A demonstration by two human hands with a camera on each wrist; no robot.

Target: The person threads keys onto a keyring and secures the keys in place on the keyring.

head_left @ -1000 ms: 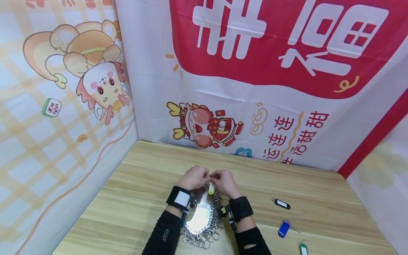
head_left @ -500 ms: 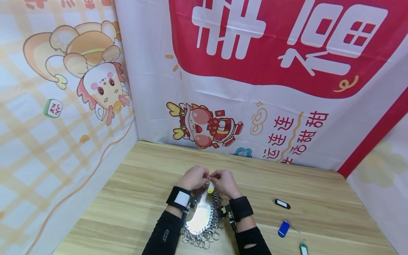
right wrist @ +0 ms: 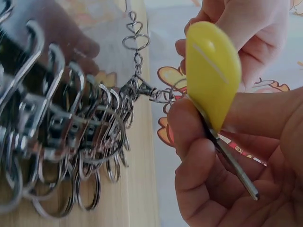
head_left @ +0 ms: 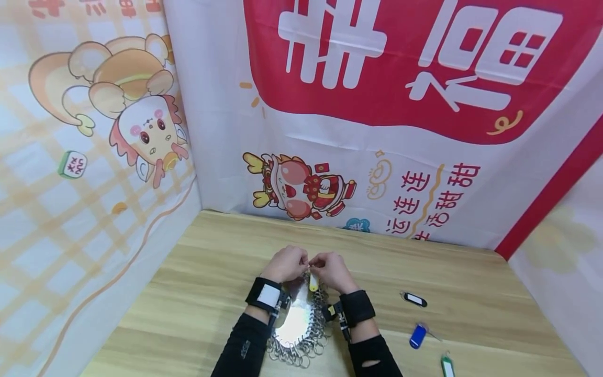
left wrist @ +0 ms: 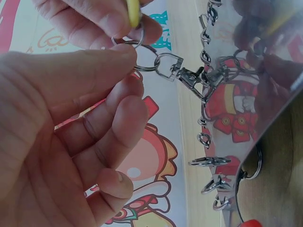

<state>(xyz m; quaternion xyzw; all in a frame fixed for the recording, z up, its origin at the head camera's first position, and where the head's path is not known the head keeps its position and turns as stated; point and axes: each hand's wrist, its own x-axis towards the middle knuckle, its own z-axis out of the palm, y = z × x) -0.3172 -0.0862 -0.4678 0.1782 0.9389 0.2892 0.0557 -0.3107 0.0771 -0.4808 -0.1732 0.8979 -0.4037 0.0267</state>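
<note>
My left hand [head_left: 288, 263] pinches a split key ring [left wrist: 147, 67] between thumb and finger. The ring is linked to a swivel clasp [left wrist: 188, 78] on a chain [left wrist: 204, 38] along the edge of a mirror-like plate [head_left: 293, 320]. My right hand [head_left: 331, 271] is up against the left, holding a yellow key tag [right wrist: 213, 71] by its small ring at the split ring; fingers partly hide where they meet. A thin metal strip [right wrist: 236, 166] sticks out below the tag in the right wrist view. Several clasps with rings [right wrist: 90, 146] hang along the plate's edge.
To the right on the wooden table [head_left: 188, 293] lie a black key tag [head_left: 415, 299], a blue key tag [head_left: 417, 336] and a green key tag [head_left: 447, 365]. A printed cloth [head_left: 221, 131] stands behind the table.
The yellow tag hangs slightly lower and further right beneath my fingers. Both hands stay together in almost the same place, and the head view has tilted a little.
</note>
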